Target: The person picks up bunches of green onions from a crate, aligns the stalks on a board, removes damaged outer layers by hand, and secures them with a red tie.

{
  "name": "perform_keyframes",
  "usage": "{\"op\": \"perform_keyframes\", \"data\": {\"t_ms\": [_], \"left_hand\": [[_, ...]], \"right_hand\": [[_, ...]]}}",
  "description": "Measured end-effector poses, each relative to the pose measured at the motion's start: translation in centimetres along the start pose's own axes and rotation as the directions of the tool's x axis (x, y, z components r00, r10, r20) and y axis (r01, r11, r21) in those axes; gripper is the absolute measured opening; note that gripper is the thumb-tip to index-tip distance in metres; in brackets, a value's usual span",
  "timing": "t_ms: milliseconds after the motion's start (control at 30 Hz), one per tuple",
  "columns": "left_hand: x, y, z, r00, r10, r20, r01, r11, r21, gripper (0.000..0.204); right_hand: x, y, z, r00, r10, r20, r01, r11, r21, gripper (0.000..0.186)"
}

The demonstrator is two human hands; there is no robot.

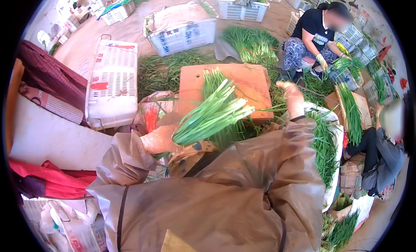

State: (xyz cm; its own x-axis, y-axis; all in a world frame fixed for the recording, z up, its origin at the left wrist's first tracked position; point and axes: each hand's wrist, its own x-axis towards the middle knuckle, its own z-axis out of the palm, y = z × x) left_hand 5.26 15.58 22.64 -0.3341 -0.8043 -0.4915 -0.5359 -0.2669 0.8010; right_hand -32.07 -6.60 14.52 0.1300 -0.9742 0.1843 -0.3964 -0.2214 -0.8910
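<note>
My left hand (pixel 161 139), in a pale glove, is closed around the leafy end of a bunch of garlic chives (pixel 212 117). The pale cut ends of that bunch point right, over an orange-brown board (pixel 254 85). Behind it, more chives (pixel 211 79) lie on the board, partly hidden by the held bunch. To the right of the board my right hand (pixel 292 98), also gloved, is raised with its fingers stretched toward the upper left and nothing visible in them. Below it stands a white basket (pixel 338 154) of loose chives (pixel 324 148), partly covered by my sleeve.
Beyond the board are tied chive bundles (pixel 255 42) and a covered white crate (pixel 184 35). A white crate (pixel 113 79) stands at the left. One co-worker (pixel 314 37) sits at the far right; another person (pixel 385 152) sits nearer, beside a board of chives (pixel 350 113).
</note>
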Motion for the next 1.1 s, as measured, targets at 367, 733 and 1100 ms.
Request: {"op": "perform_keyframes", "data": {"t_ms": [367,733,1100], "left_hand": [[2.3,-0.1,3.5,0.941,-0.069,-0.333,0.233,0.844,0.484,0.065],[1.9,-4.0,4.4,0.763,0.439,-0.475,0.390,0.275,0.879,0.068],[1.2,-3.6,3.6,0.634,0.729,-0.256,0.299,0.075,0.951,0.067]], "right_hand": [[-8.1,-9.5,8.9,0.751,-0.626,0.212,0.656,0.670,-0.347,0.038],[-6.4,-3.7,0.5,0.914,-0.351,0.203,0.406,0.799,-0.444,0.063],[-8.3,-8.3,5.6,0.806,-0.269,0.527,-0.179,0.737,0.651,0.030]]}}
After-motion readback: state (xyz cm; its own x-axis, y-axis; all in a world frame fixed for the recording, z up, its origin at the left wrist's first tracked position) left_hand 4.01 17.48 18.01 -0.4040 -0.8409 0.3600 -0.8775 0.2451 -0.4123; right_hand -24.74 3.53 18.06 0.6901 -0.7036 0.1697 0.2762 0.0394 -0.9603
